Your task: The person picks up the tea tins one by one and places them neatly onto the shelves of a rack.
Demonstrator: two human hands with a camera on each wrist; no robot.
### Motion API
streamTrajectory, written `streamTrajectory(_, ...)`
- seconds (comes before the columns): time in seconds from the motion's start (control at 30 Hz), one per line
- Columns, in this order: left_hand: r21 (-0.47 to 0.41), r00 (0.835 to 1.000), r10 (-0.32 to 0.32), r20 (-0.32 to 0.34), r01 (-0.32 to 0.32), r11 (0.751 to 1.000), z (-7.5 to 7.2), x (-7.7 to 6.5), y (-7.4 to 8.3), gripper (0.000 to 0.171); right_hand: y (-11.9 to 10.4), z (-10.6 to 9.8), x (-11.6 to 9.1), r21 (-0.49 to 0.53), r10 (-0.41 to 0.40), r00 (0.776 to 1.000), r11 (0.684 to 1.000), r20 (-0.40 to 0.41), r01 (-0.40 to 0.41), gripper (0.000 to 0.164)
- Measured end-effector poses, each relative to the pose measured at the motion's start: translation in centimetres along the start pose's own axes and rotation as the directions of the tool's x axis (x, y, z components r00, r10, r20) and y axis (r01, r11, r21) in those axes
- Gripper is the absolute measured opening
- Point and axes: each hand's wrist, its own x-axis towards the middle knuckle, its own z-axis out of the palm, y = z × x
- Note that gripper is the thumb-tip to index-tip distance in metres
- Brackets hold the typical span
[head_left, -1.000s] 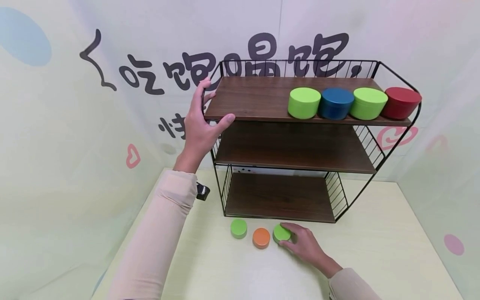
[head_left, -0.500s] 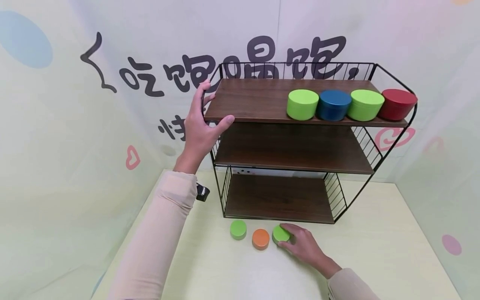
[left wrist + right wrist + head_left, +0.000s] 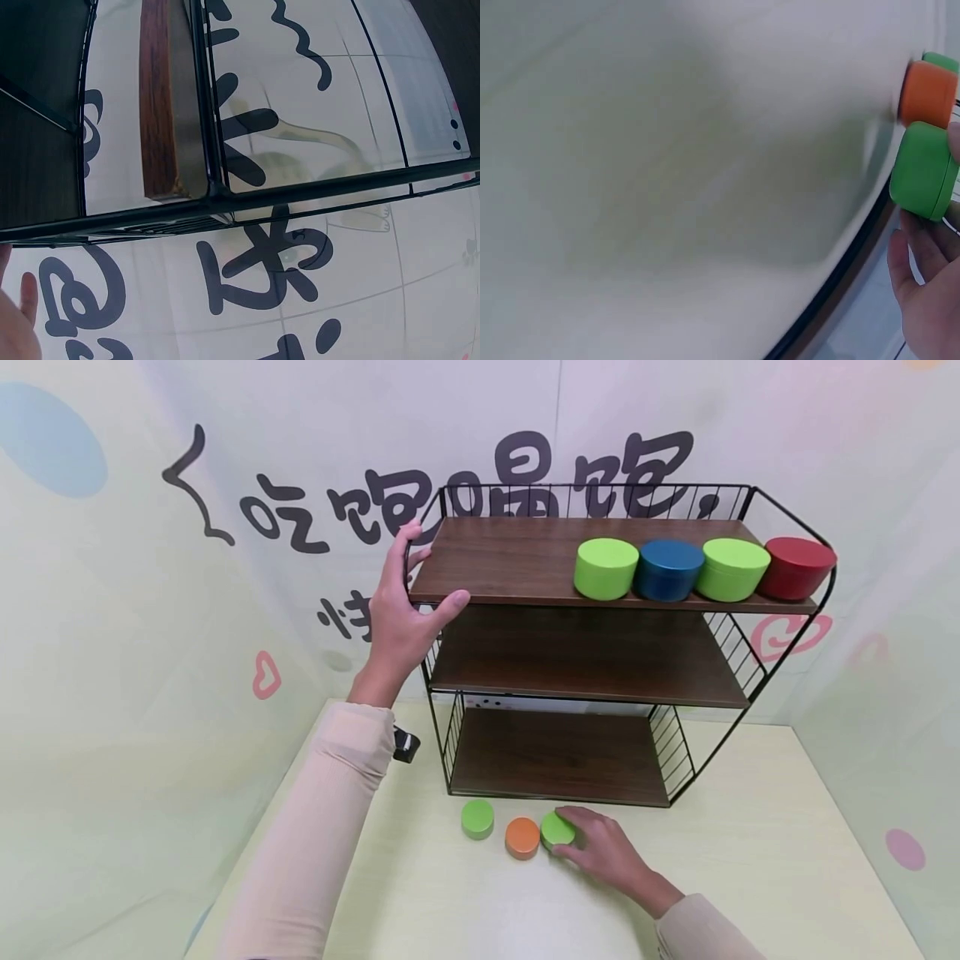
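Observation:
My left hand (image 3: 397, 618) grips the upper left corner of a three-tier wire rack (image 3: 502, 564) with dark wooden shelves. Its thumb lies along the top shelf's front edge, fingers around the black side wire. In the left wrist view, only part of that hand (image 3: 16, 330) shows, at the lower left. Down on the table, my right hand (image 3: 609, 853) holds a round light-green tin (image 3: 556, 831) between thumb and fingers. This tin stands right beside an orange tin (image 3: 522, 838). Left of the orange one is another green tin (image 3: 477, 819), apart from it.
Along the right of the top shelf stand a green tin (image 3: 606, 570), a blue tin (image 3: 669, 572), another green tin (image 3: 732, 570) and a red tin (image 3: 797, 570). The pale table (image 3: 757, 835) extends in front of the rack. A printed curtain (image 3: 150, 610) hangs behind and at both sides.
My right hand has slid the green tin slightly left, closing the gap to the orange tin. My left hand keeps its hold on the rack's corner.

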Motion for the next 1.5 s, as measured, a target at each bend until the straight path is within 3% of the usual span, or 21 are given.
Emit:
streamTrajectory(0.17,0.009,1.0,0.002,0.0,-0.002,1.0,0.0,0.0,0.0,0.081,-0.8,-1.1,0.4,-0.028,-0.039,0.999,0.999,0.007,0.039,0.056)
streamTrajectory(0.5,0.051,1.0,0.011,0.001,-0.011,0.999,0.4,0.5,-3.5,0.086,-2.2,-3.0,1.0,-0.011,-0.129,0.992,0.992,0.009,0.129,0.056)
streamTrajectory(0.97,0.064,1.0,0.009,0.004,-0.009,0.998,0.4,0.5,-3.6,0.084,-3.7,-5.1,1.7,-0.046,-0.249,0.968,0.967,-0.01,0.249,0.055)
streamTrajectory(1.27,0.064,1.0,0.009,0.006,-0.01,0.998,0.3,0.5,-3.6,0.085,-4.6,-6.0,2.6,-0.07,-0.348,0.937,0.936,-0.038,0.344,0.054)
streamTrajectory(1.5,0.066,1.0,0.012,0.012,-0.013,0.998,0.3,0.5,-3.7,0.085,-5.4,-7.0,3.1,-0.058,-0.376,0.926,0.926,-0.042,0.374,0.052)
